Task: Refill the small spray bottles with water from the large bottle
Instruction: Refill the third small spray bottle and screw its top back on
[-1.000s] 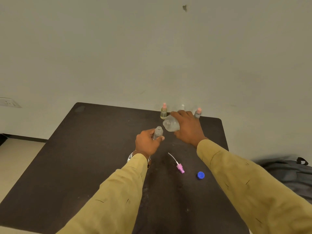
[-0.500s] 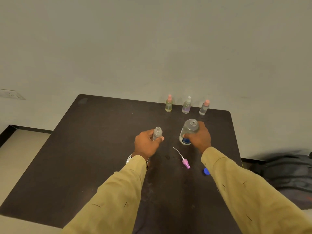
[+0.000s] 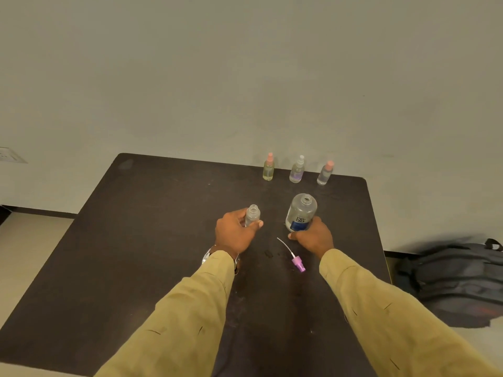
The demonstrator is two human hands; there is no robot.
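Progress notes, head view.

- Left hand (image 3: 235, 235): fingers wrapped round the small open bottle (image 3: 252, 214), held upright just above or on the bench (image 3: 136, 240) (contact hidden by the hand). Neck bare, no spray head on it. Fill level too hard to read through the clear plastic.
- Right hand (image 3: 313, 238): fingers clasped round the base of the large bottle (image 3: 300, 213), which stood near-upright at 3 o'clock of the small one, close but apart. Mouth uncapped. No water passing between the two.
- Purple spray head (image 3: 298, 263), with its dip tube, lay loose on the bench at 6 o'clock of the large bottle, just beside the right wrist.
- Three spray bottles at the bench's far edge, about 1 o'clock: pink-topped (image 3: 268, 167), white-topped (image 3: 297, 170), pink-topped (image 3: 325, 172). All capped, all showing some liquid; whether these were already topped up I cannot tell.
- Backpack (image 3: 457, 281) on the floor at 3 o'clock, off the bench.

Judgement: one small bottle in hand, mid-cycle. With the large bottle upright, either the pour was finished or not yet begun. Left at least: refit the spray head, then any of the far three that need water.
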